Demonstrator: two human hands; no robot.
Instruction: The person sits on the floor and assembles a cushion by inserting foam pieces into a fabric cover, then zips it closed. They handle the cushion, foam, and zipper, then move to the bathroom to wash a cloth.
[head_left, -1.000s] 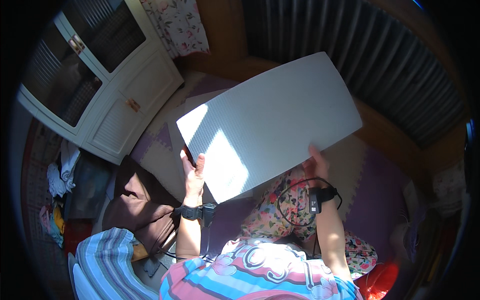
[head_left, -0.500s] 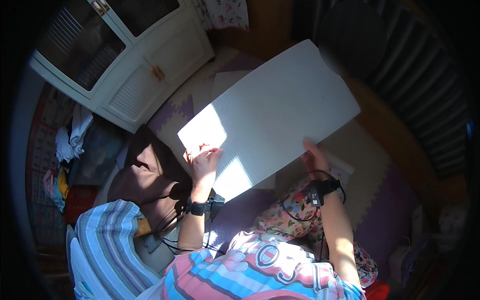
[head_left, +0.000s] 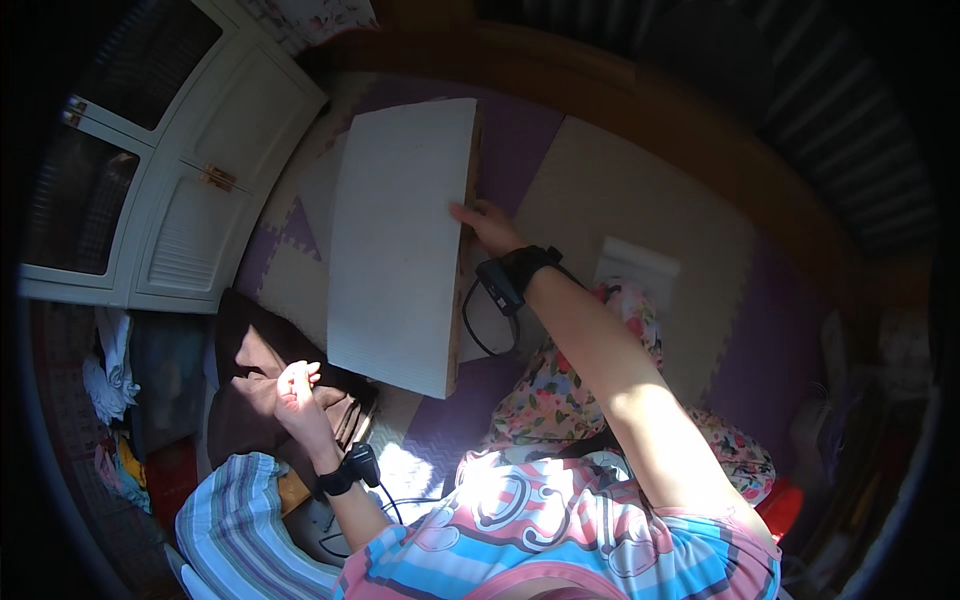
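A white rectangular panel [head_left: 398, 240] with a brown edge along its right side stands tilted above the floor in front of me. My right hand [head_left: 489, 229] grips that right edge, thumb on the white face and the other fingers partly hidden behind it. Off to the lower left of the panel is my left hand [head_left: 299, 394], apart from it and in front of a dark brown cloth [head_left: 238, 415]. Its fingers are curled together in bright sun; whether something small is in them cannot be made out. Black straps with small devices circle both wrists.
A white cabinet [head_left: 240, 135] with dark glass doors stands at the left. Purple and beige foam mats [head_left: 640, 165] cover the floor. A white roll-like object [head_left: 640, 262] lies at the right, and a striped cloth [head_left: 240, 520] hangs at the lower left. Cables trail from the wrists.
The panel has swung from a diagonal to a nearly upright position and shifted left, carried by my right hand. My left hand has let go of it and drawn back down to the left.
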